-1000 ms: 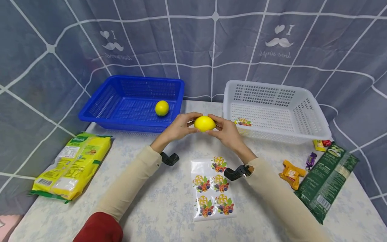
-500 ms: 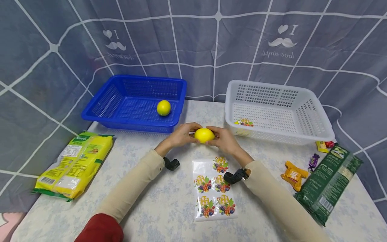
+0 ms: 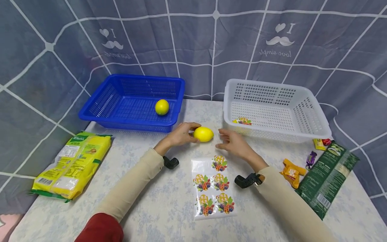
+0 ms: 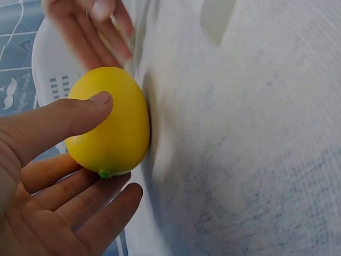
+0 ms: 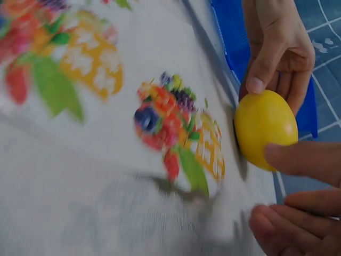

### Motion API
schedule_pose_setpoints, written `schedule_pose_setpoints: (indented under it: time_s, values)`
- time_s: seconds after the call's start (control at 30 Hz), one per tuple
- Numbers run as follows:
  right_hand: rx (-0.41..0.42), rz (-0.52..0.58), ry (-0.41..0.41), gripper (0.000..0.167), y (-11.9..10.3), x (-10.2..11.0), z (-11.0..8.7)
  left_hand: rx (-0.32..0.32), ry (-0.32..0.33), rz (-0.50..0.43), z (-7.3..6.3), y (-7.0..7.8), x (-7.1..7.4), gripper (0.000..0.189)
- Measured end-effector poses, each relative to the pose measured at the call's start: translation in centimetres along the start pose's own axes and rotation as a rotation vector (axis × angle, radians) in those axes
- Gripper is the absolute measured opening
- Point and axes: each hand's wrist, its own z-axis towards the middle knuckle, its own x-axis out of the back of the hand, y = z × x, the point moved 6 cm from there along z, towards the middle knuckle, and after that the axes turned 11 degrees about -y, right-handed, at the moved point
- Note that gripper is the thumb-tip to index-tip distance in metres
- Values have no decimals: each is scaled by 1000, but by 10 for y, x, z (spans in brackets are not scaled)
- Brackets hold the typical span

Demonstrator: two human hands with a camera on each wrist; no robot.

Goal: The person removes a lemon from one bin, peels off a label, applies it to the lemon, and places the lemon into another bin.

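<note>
A yellow lemon (image 3: 204,134) lies at the middle of the table, between my two hands. My left hand (image 3: 180,134) grips its left end, thumb on one side and fingers behind; the left wrist view shows the lemon (image 4: 114,128) with its green tip near my fingers. To the right, my right hand (image 3: 235,144) is apart from the lemon, fingers loosely bent with nothing in them. A sheet of fruit stickers (image 3: 213,188) lies flat in front of the hands. Another lemon (image 3: 162,107) sits in the blue basket (image 3: 130,126).
At the back right stands a white basket (image 3: 275,134) with a fruit sticker (image 3: 243,121) at its near left corner. A yellow Knorr bag (image 3: 72,166) lies left. On the right are a green packet (image 3: 328,179), an orange-wrapped snack (image 3: 292,173) and a purple candy (image 3: 310,159).
The lemon came down toward the near side, onto the table. My right hand has let go of it and moved off to the right, while my left hand still holds it.
</note>
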Motion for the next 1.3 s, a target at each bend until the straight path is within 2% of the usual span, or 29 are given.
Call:
schedule_pose_setpoints:
  time_s: [0.1, 0.27, 0.4, 0.6, 0.73, 0.9, 0.97, 1.0, 1.13, 1.23, 1.3]
  values:
    - [43, -88, -34, 62, 3, 0, -15, -4, -1, -16, -1, -1, 1, 64]
    - [132, -168, -135, 54, 8, -11, -34, -5, -19, -14, -5, -3, 0, 69]
    - [127, -194, -153, 52, 12, -19, -39, -18, -54, -2, -7, -2, -2, 73]
    - [122, -182, -123, 43, 13, -20, -37, -34, -91, 36, -10, 1, -5, 75]
    - [103, -68, -151, 38, 14, -20, -36, -48, -60, 70, -15, 7, 0, 74]
    - [121, 284, -218, 37, 6, -20, -36, -145, 30, 65, -26, 32, 12, 56]
    - [139, 364, -215, 40, -1, -17, -37, -194, 35, 39, -30, 46, 14, 45]
    - [143, 380, -202, 42, -4, -16, -38, -221, 26, 22, -32, 54, 13, 41]
    - [127, 321, -106, 48, -17, -8, -43, -296, -36, -49, -40, 82, 6, 29]
    - [98, 327, -52, 49, -26, -3, -47, -321, -65, -92, -46, 96, 2, 24]
    - [88, 339, -25, 48, -31, 0, -49, -331, -58, -109, -50, 104, 1, 22]
